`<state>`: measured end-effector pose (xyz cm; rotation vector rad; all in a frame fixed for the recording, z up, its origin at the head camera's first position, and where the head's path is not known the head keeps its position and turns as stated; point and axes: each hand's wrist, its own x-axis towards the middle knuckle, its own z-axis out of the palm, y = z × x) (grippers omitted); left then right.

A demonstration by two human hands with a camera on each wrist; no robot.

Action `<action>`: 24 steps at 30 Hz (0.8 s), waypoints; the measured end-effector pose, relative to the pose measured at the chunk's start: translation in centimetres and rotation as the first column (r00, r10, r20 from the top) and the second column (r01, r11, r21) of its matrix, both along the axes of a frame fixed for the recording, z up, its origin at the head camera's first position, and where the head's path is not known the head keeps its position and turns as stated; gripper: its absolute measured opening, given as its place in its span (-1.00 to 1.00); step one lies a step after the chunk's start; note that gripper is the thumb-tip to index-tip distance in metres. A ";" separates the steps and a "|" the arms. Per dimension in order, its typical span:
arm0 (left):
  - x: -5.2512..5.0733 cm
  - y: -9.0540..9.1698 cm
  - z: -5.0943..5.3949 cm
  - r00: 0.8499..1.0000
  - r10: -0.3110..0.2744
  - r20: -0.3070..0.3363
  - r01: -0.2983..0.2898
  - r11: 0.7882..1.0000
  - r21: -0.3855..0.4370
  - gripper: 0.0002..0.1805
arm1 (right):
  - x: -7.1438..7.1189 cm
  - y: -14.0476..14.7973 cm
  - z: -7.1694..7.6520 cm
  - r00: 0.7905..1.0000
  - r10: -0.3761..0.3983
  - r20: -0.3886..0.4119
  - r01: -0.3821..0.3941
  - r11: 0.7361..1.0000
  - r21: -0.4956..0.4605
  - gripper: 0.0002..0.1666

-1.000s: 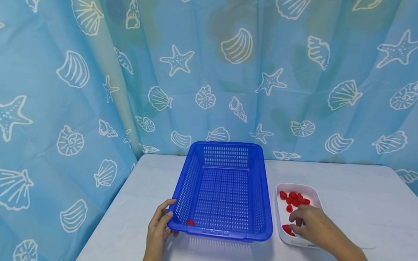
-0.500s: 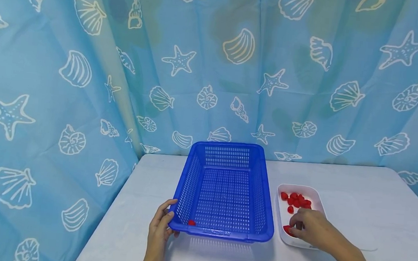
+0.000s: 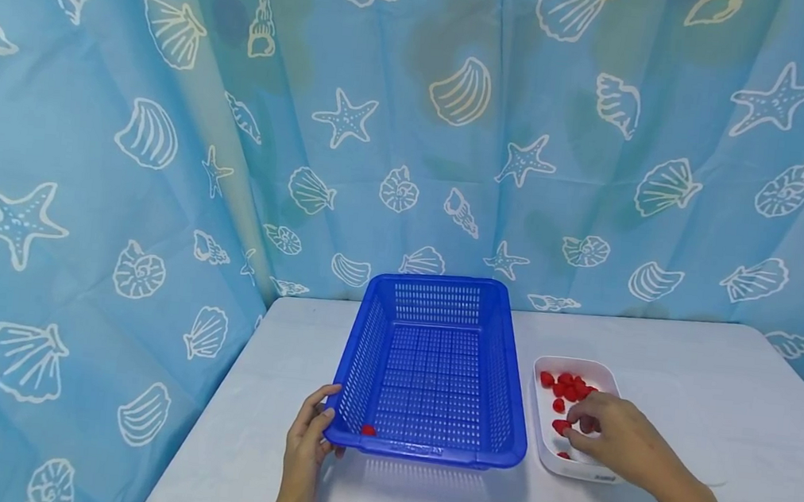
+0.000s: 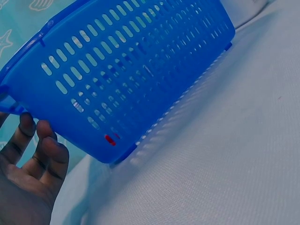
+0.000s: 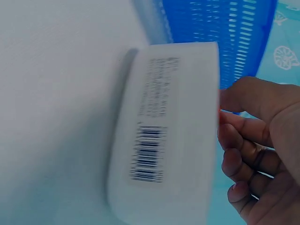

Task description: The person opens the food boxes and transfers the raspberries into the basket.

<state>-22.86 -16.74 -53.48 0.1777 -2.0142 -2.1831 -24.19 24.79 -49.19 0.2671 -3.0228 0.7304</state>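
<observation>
A blue plastic basket (image 3: 434,381) with slotted walls stands mid-table, a single red berry (image 3: 368,430) lying in its near left corner. My left hand (image 3: 304,450) grips the rim at that corner; its curled fingers show beside the wall in the left wrist view. To the right sits a white tub (image 3: 536,438) with several small red berries (image 3: 565,389), mostly at its far end. Over the tub, my right hand (image 3: 618,437) pinches a red berry (image 3: 560,427) between thumb and forefinger. The tub's wall hides most of that pinch in the right wrist view.
A white cloth covers the table (image 3: 693,372). Behind it and along the left hangs a blue curtain (image 3: 399,123) with a seashell print. A clear flat lid-like sheet seems to lie right of the tub; only its faint edge shows.
My right hand has lifted a red berry from the tub's near end and shifted slightly away from me. Another berry now shows near the front wall. The left hand stays on the basket.
</observation>
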 end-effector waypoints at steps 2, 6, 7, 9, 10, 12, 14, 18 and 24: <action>0.0 0.0 0.1 1.000 -0.003 -0.001 0.003 1.000 0.003 -0.59 | 0.3 0.0 0.5 0.999 -0.001 -0.034 0.001 1.000 -0.007 -0.67; 0.0 0.0 0.2 1.000 -0.010 0.001 0.010 1.000 0.010 -0.58 | 0.6 -0.2 1.6 0.996 0.012 -0.085 -0.014 1.000 -0.024 -0.66; 0.0 0.0 0.3 1.000 -0.011 0.002 0.011 1.000 0.013 -0.58 | 0.7 -0.3 1.8 0.995 0.013 -0.096 -0.015 1.000 -0.025 -0.67; 0.1 0.0 0.3 1.000 -0.010 0.002 0.010 1.000 0.020 -0.58 | 0.8 -0.4 2.3 0.992 0.019 -0.121 -0.023 0.999 -0.030 -0.67; 0.1 0.0 0.3 1.000 -0.009 0.003 0.009 1.000 0.022 -0.58 | 0.9 -0.5 2.5 0.991 0.022 -0.132 -0.027 0.999 -0.034 -0.67; 0.1 0.0 0.3 1.000 -0.012 0.002 0.012 1.000 0.027 -0.57 | 1.0 -0.6 3.0 0.987 0.029 -0.158 -0.036 0.999 -0.040 -0.65; 0.1 0.0 0.3 1.000 -0.014 0.003 0.014 1.000 0.028 -0.57 | 1.2 -0.9 3.4 0.984 0.034 -0.174 -0.043 0.998 -0.051 -0.63; 0.1 0.0 0.3 1.000 -0.013 0.005 0.012 0.999 0.030 -0.57 | 1.5 -1.6 4.3 0.980 0.041 -0.197 -0.058 0.995 -0.081 -0.62; 0.1 -0.1 0.3 1.000 -0.013 0.005 0.013 0.999 0.034 -0.57 | 1.7 -2.9 5.4 0.970 0.072 -0.231 -0.096 0.990 -0.098 -0.70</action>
